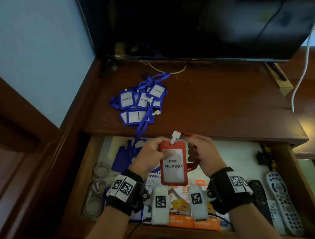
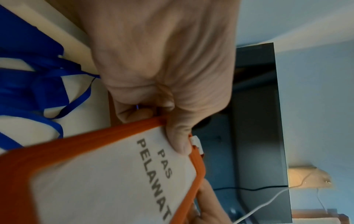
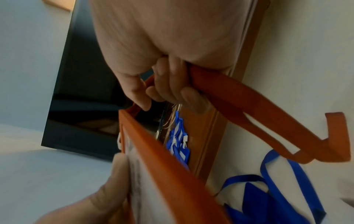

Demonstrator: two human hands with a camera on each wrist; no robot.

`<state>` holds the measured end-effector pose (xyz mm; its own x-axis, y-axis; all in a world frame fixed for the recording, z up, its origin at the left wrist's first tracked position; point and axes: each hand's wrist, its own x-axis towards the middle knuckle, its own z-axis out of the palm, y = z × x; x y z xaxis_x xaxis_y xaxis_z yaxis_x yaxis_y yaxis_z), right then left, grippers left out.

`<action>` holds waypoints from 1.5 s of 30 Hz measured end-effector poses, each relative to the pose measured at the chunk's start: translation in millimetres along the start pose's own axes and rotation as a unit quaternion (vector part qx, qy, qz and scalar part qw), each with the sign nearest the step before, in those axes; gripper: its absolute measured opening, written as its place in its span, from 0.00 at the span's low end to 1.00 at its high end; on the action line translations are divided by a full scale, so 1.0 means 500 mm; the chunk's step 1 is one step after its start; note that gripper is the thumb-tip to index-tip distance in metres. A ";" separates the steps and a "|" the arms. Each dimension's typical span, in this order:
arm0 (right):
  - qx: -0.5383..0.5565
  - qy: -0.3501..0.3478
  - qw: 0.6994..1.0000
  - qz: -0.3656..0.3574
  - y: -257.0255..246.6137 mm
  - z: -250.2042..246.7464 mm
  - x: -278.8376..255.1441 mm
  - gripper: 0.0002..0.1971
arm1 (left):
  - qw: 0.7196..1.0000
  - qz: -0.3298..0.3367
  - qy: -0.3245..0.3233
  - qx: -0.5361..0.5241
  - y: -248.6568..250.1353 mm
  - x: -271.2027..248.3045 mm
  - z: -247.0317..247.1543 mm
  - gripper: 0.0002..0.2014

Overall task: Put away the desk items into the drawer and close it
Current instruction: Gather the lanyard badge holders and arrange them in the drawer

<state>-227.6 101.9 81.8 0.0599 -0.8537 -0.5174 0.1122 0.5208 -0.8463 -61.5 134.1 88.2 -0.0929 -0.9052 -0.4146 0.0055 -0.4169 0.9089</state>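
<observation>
A red badge holder (image 1: 173,166) reading "PAS PELAWAT" hangs above the open drawer (image 1: 243,151). My left hand (image 1: 151,156) pinches its top left corner, thumb on the clear window. In the left wrist view the thumb presses the red badge holder (image 2: 107,174) near its white clip. My right hand (image 1: 203,153) grips the folded red lanyard (image 1: 192,163) beside the badge; the right wrist view shows the curled fingers (image 3: 172,87) round the red lanyard (image 3: 249,115). A pile of blue badge holders (image 1: 141,102) with blue lanyards lies on the desk top (image 1: 216,101), one strap trailing into the drawer.
Inside the drawer lie a blue badge holder (image 1: 121,160), coiled white cables (image 1: 96,189), orange charger boxes (image 1: 192,222) and remote controls (image 1: 283,202). A television (image 1: 193,24) stands at the back of the desk. A white cable (image 1: 301,73) hangs at the right.
</observation>
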 end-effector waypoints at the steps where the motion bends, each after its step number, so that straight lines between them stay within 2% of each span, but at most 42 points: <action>1: -0.002 -0.013 1.000 0.000 0.003 0.002 -0.002 0.05 | 1.000 0.004 0.018 -0.011 0.001 0.001 -0.002 0.12; 4: 0.004 -0.059 0.998 -0.006 0.003 0.018 -0.016 0.13 | 0.996 0.000 0.070 -0.052 0.005 0.002 -0.007 0.13; 8: 0.033 -0.081 0.996 0.004 -0.001 0.047 -0.025 0.11 | 0.984 -0.006 0.122 -0.131 0.010 0.006 -0.007 0.11; 10: -0.045 -0.098 0.994 0.008 0.000 0.055 -0.028 0.14 | 0.974 -0.008 0.154 -0.165 0.011 0.013 -0.010 0.09; 14: -0.150 -0.117 0.982 -0.002 0.002 0.062 -0.034 0.09 | 0.966 0.001 0.191 -0.176 0.008 0.024 -0.024 0.05; 17: -0.146 -0.101 0.983 -0.042 -0.001 0.060 -0.035 0.08 | 0.968 0.006 0.171 -0.184 0.003 0.025 -0.026 0.05; 20: -0.128 -0.096 0.985 -0.064 -0.014 0.048 -0.036 0.05 | 0.974 -0.020 0.126 -0.189 -0.002 0.024 -0.028 0.09; 25: -0.113 -0.106 0.987 -0.037 -0.038 0.015 -0.028 0.03 | 0.975 -0.051 0.070 -0.204 -0.004 0.017 -0.041 0.15; 28: -0.084 -0.112 0.990 -0.023 -0.042 0.008 -0.027 0.01 | 0.970 -0.046 0.038 -0.235 0.001 0.013 -0.049 0.13; 31: -0.047 -0.120 0.992 -0.011 -0.038 0.009 -0.027 0.01 | 0.964 -0.021 0.034 -0.264 0.002 0.008 -0.056 0.13; 35: -0.030 -0.128 0.991 0.005 -0.033 0.009 -0.029 0.07 | 0.967 0.002 0.018 -0.253 -0.003 0.002 -0.065 0.12; 38: -0.013 -0.128 0.992 0.003 -0.027 0.013 -0.032 0.09 | 0.973 0.002 0.029 -0.230 -0.005 0.001 -0.063 0.17; 40: 0.000 -0.120 0.993 0.000 -0.024 0.016 -0.033 0.08 | 0.983 0.008 0.041 -0.179 -0.011 0.003 -0.059 0.16; 42: 0.004 -0.110 0.994 -0.001 -0.022 0.018 -0.034 0.04 | 0.993 0.025 0.068 -0.098 -0.014 -0.003 -0.056 0.10; 45: -0.008 -0.108 0.994 0.005 -0.017 0.024 -0.036 0.04 | 0.995 0.031 0.097 -0.007 -0.027 -0.001 -0.059 0.09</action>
<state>-217.9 112.9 100.1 0.2719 -0.8292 -0.4883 0.0941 0.5279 -0.8441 -32.1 137.7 74.6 0.1014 -0.9275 -0.3597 0.0197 -0.3596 0.9329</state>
